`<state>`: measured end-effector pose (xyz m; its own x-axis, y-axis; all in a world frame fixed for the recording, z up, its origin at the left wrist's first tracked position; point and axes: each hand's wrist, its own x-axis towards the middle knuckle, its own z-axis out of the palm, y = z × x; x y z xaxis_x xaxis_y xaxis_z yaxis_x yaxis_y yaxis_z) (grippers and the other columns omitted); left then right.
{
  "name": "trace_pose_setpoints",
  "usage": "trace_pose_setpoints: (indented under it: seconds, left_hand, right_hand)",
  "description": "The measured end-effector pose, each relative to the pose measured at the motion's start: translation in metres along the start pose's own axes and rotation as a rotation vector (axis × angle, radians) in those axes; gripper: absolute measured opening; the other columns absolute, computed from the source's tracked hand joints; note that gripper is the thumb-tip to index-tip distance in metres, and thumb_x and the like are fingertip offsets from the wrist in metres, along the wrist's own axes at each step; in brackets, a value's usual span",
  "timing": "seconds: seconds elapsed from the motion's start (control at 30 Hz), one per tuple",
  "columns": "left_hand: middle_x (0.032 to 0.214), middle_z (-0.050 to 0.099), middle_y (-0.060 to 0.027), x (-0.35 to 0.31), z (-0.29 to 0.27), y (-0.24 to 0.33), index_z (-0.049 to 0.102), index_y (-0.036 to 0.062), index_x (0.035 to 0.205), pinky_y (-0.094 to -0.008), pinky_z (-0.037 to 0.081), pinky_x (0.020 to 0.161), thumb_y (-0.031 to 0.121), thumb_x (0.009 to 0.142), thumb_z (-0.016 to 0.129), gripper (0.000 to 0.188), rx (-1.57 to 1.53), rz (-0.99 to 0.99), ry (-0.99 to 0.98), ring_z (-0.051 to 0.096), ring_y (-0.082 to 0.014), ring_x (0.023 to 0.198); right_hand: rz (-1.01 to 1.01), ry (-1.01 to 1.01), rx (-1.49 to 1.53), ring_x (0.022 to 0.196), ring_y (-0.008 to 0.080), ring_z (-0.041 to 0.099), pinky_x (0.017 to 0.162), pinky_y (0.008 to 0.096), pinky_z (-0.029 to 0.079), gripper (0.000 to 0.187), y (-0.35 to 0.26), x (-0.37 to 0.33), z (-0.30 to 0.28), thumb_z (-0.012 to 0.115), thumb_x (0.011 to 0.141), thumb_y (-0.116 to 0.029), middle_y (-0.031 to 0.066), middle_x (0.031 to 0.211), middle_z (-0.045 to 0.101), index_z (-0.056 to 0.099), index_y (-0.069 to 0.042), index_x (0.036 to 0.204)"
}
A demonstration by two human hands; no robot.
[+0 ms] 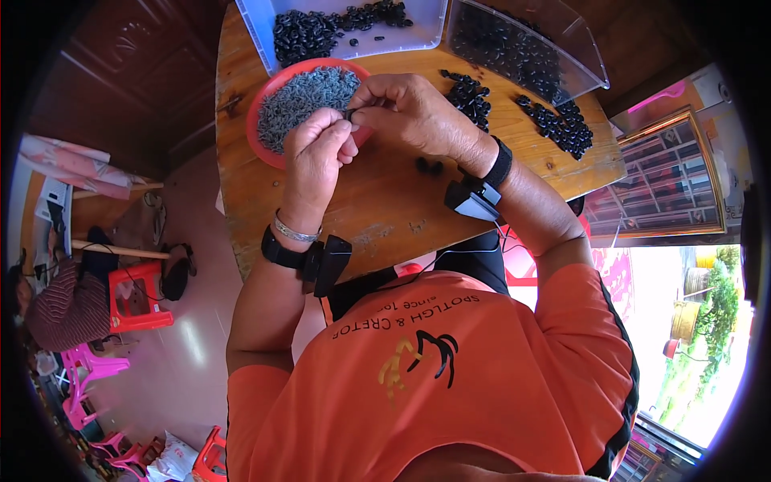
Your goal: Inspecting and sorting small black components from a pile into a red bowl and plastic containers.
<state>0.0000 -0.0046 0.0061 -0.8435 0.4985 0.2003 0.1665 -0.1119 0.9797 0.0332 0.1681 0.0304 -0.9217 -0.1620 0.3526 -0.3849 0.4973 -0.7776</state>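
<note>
My left hand [313, 157] and my right hand [414, 116] meet over the near right rim of a red bowl [254, 136]. Fingertips of both hands pinch together on a small dark part [348, 115], mostly covered by the fingers. Many small grey-blue pieces [301, 100], screw-like in shape, fill the bowl. Glossy black parts [470, 100] lie in a loose pile just beyond my right hand. Two more black parts [428, 167] rest on the wood below my right wrist.
Behind the bowl, a clear bin [401, 42] holds black parts. A transparent container [590, 68] of black parts stands to its right, with another black pile [558, 127] before it. The wooden table [377, 201] has a curved edge. A person [68, 309] sits at far left near a red stool [136, 297].
</note>
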Motion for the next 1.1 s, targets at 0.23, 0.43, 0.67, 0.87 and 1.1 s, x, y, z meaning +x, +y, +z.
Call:
trace_pose_setpoints:
  seconds: [0.23, 0.43, 0.67, 0.87, 1.1]
  left_hand:
    - [0.061, 0.055, -0.0004, 0.004, -0.005, 0.002, 0.056, 0.0058, 0.080, -0.0178, 0.036, 0.048, 0.024, 0.090, 0.047, 0.022, -0.110, -0.195, -0.046, 0.048, -0.0063, 0.052]
    - [0.062, 0.055, -0.0003, 0.003, -0.006, 0.002, 0.055, 0.0077, 0.079, -0.0182, 0.036, 0.048, 0.023, 0.088, 0.050, 0.018, -0.202, -0.227, -0.085, 0.049, -0.0066, 0.053]
    - [0.061, 0.053, 0.0002, 0.004, -0.003, 0.001, 0.053, 0.0049, 0.080, -0.0184, 0.036, 0.049, 0.015, 0.087, 0.051, 0.012, -0.143, -0.159, -0.045, 0.047, -0.0059, 0.054]
    - [0.060, 0.050, 0.0005, 0.001, -0.002, -0.001, 0.054, 0.0020, 0.081, -0.0187, 0.035, 0.049, 0.010, 0.088, 0.051, 0.011, -0.058, -0.050, 0.051, 0.044, -0.0053, 0.054]
    - [0.059, 0.050, 0.0008, 0.000, 0.001, 0.001, 0.055, 0.0026, 0.079, -0.0183, 0.034, 0.049, 0.012, 0.088, 0.050, 0.014, -0.019, -0.078, 0.053, 0.044, -0.0055, 0.053]
  right_hand:
    - [-0.404, 0.070, -0.409, 0.080, 0.0320, 0.059, 0.070, 0.0359, 0.050, 0.015, -0.004, 0.000, -0.001, 0.066, 0.074, -0.004, 0.0121, 0.085, 0.060, 0.059, -0.003, 0.087]
    - [-0.476, 0.088, -0.496, 0.081, 0.0288, 0.061, 0.071, 0.0349, 0.051, 0.018, -0.002, -0.001, -0.001, 0.068, 0.072, -0.004, 0.0103, 0.086, 0.062, 0.061, -0.004, 0.089]
    - [-0.439, 0.118, -0.180, 0.080, 0.0245, 0.064, 0.071, 0.0323, 0.052, 0.018, 0.015, -0.003, 0.001, 0.070, 0.074, -0.003, 0.0094, 0.085, 0.064, 0.066, -0.004, 0.091]
    - [-0.194, 0.101, 0.012, 0.081, 0.0185, 0.064, 0.072, 0.0279, 0.051, 0.018, 0.025, -0.004, 0.001, 0.068, 0.077, -0.001, 0.0082, 0.086, 0.065, 0.066, -0.002, 0.095]
    - [-0.231, 0.090, -0.032, 0.082, 0.0195, 0.064, 0.074, 0.0281, 0.051, 0.016, 0.027, -0.007, -0.004, 0.068, 0.078, -0.002, 0.0079, 0.087, 0.065, 0.067, -0.002, 0.094]
